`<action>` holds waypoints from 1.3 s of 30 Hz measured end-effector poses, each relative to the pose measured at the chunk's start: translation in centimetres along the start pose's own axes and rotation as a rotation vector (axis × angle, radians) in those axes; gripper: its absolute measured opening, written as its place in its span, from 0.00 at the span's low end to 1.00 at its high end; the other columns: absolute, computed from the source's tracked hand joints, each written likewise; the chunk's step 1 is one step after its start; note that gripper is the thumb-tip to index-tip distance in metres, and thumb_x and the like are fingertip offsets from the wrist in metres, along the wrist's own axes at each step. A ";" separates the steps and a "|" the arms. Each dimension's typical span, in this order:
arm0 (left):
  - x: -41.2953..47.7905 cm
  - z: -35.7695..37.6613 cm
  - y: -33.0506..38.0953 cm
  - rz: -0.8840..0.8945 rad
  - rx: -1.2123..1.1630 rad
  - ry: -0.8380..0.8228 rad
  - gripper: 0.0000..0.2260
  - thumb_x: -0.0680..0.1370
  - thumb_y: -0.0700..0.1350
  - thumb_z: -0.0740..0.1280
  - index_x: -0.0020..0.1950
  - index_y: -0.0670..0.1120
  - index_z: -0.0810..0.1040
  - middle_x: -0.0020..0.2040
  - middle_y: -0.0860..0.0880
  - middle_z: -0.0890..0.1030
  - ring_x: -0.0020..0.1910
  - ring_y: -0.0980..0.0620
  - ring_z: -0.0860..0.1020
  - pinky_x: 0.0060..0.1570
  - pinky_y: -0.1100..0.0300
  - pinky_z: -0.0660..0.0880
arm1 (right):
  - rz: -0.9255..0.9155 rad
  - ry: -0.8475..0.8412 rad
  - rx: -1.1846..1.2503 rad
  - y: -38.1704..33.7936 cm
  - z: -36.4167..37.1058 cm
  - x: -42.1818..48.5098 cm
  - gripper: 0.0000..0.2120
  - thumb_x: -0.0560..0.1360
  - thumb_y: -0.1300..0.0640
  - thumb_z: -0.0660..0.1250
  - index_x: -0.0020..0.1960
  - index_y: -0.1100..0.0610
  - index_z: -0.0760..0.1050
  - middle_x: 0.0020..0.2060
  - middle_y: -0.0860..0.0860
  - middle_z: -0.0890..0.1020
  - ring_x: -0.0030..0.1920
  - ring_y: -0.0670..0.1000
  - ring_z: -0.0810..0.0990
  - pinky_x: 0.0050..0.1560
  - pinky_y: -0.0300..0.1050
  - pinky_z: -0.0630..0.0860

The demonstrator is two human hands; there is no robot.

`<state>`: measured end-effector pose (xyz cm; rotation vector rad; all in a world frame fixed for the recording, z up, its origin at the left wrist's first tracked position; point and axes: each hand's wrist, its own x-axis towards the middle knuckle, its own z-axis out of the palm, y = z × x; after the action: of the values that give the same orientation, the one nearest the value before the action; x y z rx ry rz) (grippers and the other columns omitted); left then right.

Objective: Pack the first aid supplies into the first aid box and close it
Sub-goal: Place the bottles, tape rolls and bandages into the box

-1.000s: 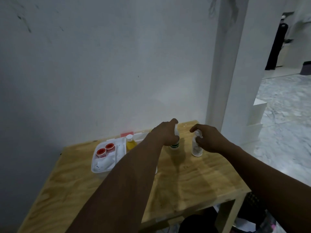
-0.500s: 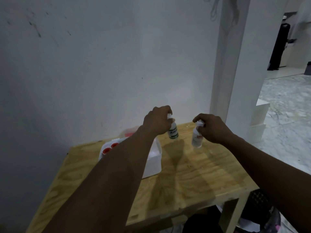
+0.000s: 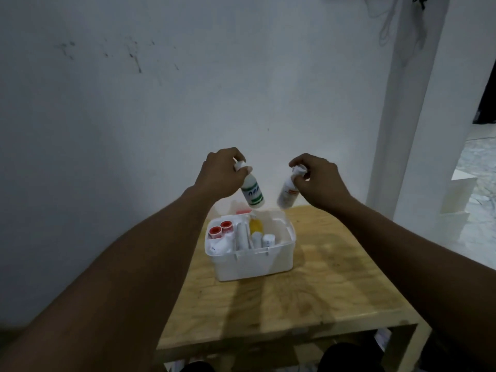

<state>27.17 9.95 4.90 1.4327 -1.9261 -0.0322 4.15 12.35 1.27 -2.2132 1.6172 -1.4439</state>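
- Left hand point(image 3: 220, 175) raised above the box, fingers closed round the cap end of a white bottle with a green label point(image 3: 252, 193); bottle hangs down, tilted, bottom toward the box.
- Right hand point(image 3: 318, 181) also raised, fingers pinched on the top of a second white bottle with a reddish label point(image 3: 287, 194); it tilts the other way, bottom leaning in toward the first bottle. Label blurred, can't read it.
- The two bottles are near each other but apart, both in the air above the back edge of the box.
- White first aid box point(image 3: 253, 261) sits open on the wooden surface point(image 3: 322, 291), toward its far left part, close to the wall point(image 3: 134, 130).
- Inside the box: two red-capped rolls point(image 3: 220, 229) at the left rear, a yellow bottle point(image 3: 256, 225) in the middle rear, white tubes or small bottles point(image 3: 261, 240) standing in front of it, a white item point(image 3: 218, 245) at the left front, can't tell what.
- Right part of the box shows bare white interior.
- Something red point(image 3: 243, 211) just behind the box, partly hidden.
- White pillar point(image 3: 418, 103) to the right of the surface.
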 end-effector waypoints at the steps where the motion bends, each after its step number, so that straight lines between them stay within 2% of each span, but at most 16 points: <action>1: -0.3 -0.1 -0.4 -0.006 -0.003 -0.003 0.12 0.76 0.54 0.72 0.54 0.48 0.81 0.50 0.47 0.83 0.49 0.48 0.80 0.45 0.58 0.74 | -0.001 -0.016 0.007 -0.2 0.5 -0.2 0.14 0.71 0.58 0.66 0.56 0.53 0.79 0.52 0.51 0.84 0.48 0.53 0.82 0.52 0.49 0.79; 6: -1.4 -0.1 -0.7 -0.028 -0.051 -0.034 0.13 0.76 0.53 0.72 0.55 0.47 0.82 0.49 0.46 0.83 0.48 0.48 0.80 0.43 0.58 0.76 | 0.005 -0.092 0.027 -0.3 2.1 -1.3 0.13 0.71 0.59 0.66 0.55 0.53 0.79 0.52 0.51 0.84 0.48 0.52 0.82 0.50 0.50 0.80; 8: -1.5 0.2 -0.4 -0.017 -0.056 -0.050 0.13 0.76 0.54 0.72 0.55 0.47 0.82 0.48 0.46 0.83 0.49 0.48 0.80 0.45 0.56 0.79 | 0.013 -0.107 0.029 -0.1 2.4 -1.6 0.13 0.71 0.60 0.66 0.55 0.53 0.79 0.52 0.51 0.84 0.49 0.52 0.82 0.50 0.49 0.79; 14: -1.8 1.9 0.1 0.012 -0.036 -0.140 0.13 0.76 0.55 0.72 0.55 0.49 0.81 0.50 0.48 0.82 0.49 0.50 0.79 0.44 0.59 0.75 | 0.020 -0.143 0.004 0.4 2.8 -2.3 0.13 0.71 0.60 0.67 0.55 0.53 0.79 0.51 0.50 0.84 0.46 0.51 0.81 0.48 0.51 0.80; 19: -2.9 3.5 -0.4 0.023 -0.015 -0.226 0.11 0.73 0.54 0.75 0.51 0.50 0.82 0.48 0.48 0.83 0.46 0.51 0.81 0.45 0.57 0.78 | 0.049 -0.200 -0.008 0.9 3.5 -3.4 0.14 0.72 0.61 0.68 0.57 0.55 0.78 0.52 0.52 0.83 0.45 0.51 0.80 0.46 0.45 0.77; 25: -4.1 4.9 -1.0 -0.015 0.042 -0.344 0.13 0.71 0.54 0.76 0.51 0.50 0.83 0.49 0.48 0.82 0.47 0.49 0.81 0.50 0.52 0.79 | 0.090 -0.312 -0.027 0.9 4.4 -4.3 0.13 0.71 0.58 0.69 0.55 0.55 0.78 0.47 0.52 0.83 0.42 0.52 0.80 0.40 0.43 0.75; 28: -4.5 5.4 -1.1 -0.040 0.050 -0.411 0.14 0.71 0.54 0.77 0.53 0.49 0.83 0.47 0.48 0.83 0.46 0.49 0.81 0.49 0.54 0.79 | 0.094 -0.368 -0.059 1.1 4.9 -4.6 0.12 0.70 0.57 0.70 0.53 0.54 0.78 0.44 0.49 0.81 0.42 0.52 0.79 0.38 0.43 0.72; 31: -4.6 5.6 -1.2 -0.058 0.042 -0.468 0.12 0.71 0.54 0.77 0.52 0.50 0.84 0.45 0.50 0.82 0.47 0.50 0.81 0.49 0.56 0.78 | 0.101 -0.433 -0.076 1.3 5.3 -4.8 0.11 0.70 0.57 0.70 0.53 0.54 0.79 0.46 0.51 0.81 0.44 0.52 0.79 0.40 0.44 0.73; 34: -4.7 5.8 -1.1 -0.061 0.041 -0.530 0.11 0.73 0.52 0.76 0.51 0.49 0.85 0.44 0.51 0.80 0.51 0.50 0.81 0.52 0.56 0.78 | 0.095 -0.471 -0.085 1.4 5.3 -4.7 0.11 0.71 0.56 0.70 0.54 0.54 0.80 0.50 0.50 0.83 0.47 0.49 0.80 0.48 0.45 0.77; 39: -4.6 5.9 -1.0 -0.098 0.006 -0.554 0.10 0.76 0.51 0.73 0.53 0.49 0.85 0.49 0.48 0.84 0.52 0.50 0.81 0.55 0.55 0.78 | 0.083 -0.509 -0.079 1.0 4.9 -4.6 0.13 0.71 0.56 0.71 0.54 0.55 0.81 0.49 0.50 0.83 0.49 0.52 0.82 0.51 0.49 0.79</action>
<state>25.26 11.20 -2.31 1.6410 -2.2824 -0.5176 6.71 13.19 -4.94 -2.2679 1.5749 -0.7185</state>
